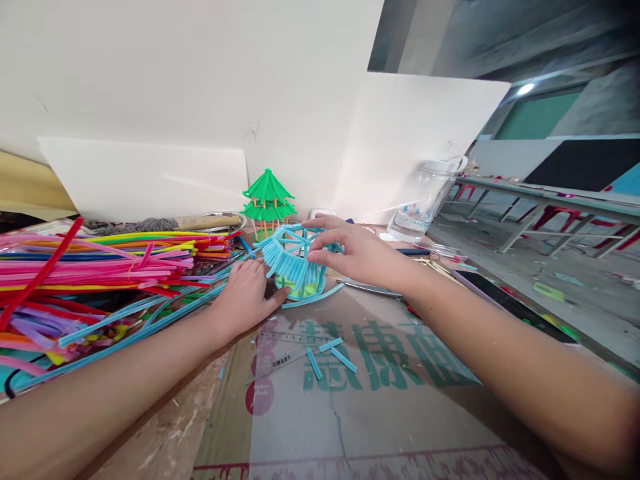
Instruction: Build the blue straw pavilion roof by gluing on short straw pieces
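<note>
Here, slightly parted right fingers (327, 238) and spread left fingers (249, 268) touch the blue model (286, 263).

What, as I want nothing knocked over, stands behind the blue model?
Behind it, slightly left, stands the green-roofed model, with a white panel farther back. The blue model and right hand cover whatever lies directly behind them; that can't be seen.

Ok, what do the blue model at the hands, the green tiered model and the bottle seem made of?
Blue model: probably pipe cleaners; soft-looking, matte strands. Green tiered model: apparently similar matte strands, with thin tan supports, perhaps wood. Bottle: clear, glossy plastic or glass; see-through with highlights.
</note>
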A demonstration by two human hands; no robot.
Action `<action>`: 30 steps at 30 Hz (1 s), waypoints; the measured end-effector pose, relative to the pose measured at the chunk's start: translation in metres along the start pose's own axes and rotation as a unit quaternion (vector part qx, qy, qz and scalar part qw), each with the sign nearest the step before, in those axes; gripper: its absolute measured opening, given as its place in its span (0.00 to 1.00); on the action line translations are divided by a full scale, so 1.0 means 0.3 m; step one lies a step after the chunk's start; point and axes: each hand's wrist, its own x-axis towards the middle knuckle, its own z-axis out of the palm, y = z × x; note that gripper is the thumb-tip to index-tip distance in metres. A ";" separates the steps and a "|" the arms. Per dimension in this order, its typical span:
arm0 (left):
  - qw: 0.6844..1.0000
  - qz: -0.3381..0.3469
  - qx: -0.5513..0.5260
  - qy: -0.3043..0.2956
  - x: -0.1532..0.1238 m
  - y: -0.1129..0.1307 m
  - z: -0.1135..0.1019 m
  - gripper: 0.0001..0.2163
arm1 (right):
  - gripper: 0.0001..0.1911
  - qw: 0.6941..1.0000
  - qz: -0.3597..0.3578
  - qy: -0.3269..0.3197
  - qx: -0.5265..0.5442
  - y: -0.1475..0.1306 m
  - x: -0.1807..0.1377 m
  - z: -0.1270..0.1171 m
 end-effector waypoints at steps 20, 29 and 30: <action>1.000 -0.015 -0.002 -0.017 0.001 -0.002 0.007 0.23 | 0.18 0.998 -0.058 -0.017 -0.012 0.022 -0.045 -0.039; 1.000 -0.013 -0.005 -0.016 0.004 -0.001 0.003 0.23 | 0.15 0.999 -0.012 -0.048 0.009 0.012 -0.043 -0.038; 1.000 -0.013 -0.008 -0.015 0.004 -0.002 0.004 0.23 | 0.15 0.999 -0.012 -0.046 0.010 0.009 -0.044 -0.040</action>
